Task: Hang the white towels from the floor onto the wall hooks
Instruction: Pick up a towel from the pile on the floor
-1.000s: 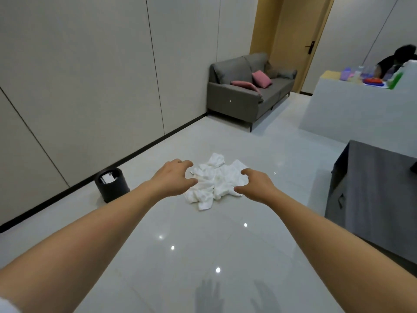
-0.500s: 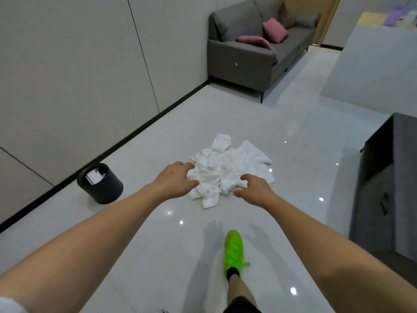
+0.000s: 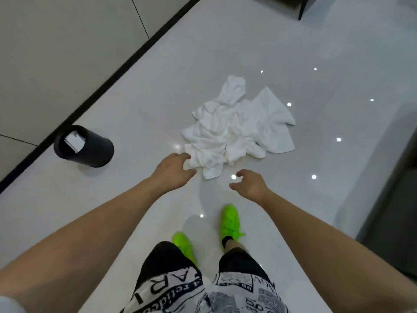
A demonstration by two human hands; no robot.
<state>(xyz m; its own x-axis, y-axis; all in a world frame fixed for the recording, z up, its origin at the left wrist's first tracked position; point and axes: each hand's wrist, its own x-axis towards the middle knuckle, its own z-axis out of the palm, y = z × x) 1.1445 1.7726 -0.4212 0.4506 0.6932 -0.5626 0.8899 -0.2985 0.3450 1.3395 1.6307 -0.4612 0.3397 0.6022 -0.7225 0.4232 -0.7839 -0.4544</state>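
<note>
A crumpled heap of white towels [image 3: 239, 129] lies on the glossy pale floor ahead of my feet. My left hand [image 3: 173, 172] reaches down at the heap's near left edge, its fingers loosely curled and holding nothing. My right hand [image 3: 250, 184] hovers just short of the heap's near side, fingers loosely curled and empty. No wall hooks are in view.
A black round bin [image 3: 84, 146] with paper inside stands left of the towels by the wall's dark skirting [image 3: 112, 71]. A dark grey cabinet [image 3: 394, 218] rises at the right. A sofa leg [image 3: 301, 12] shows at the top. My green shoes [image 3: 229, 220] stand below the hands.
The view has tilted down and come closer to the towels as I stepped forward; both feet now show. Both hands have dropped toward the heap's near edge.
</note>
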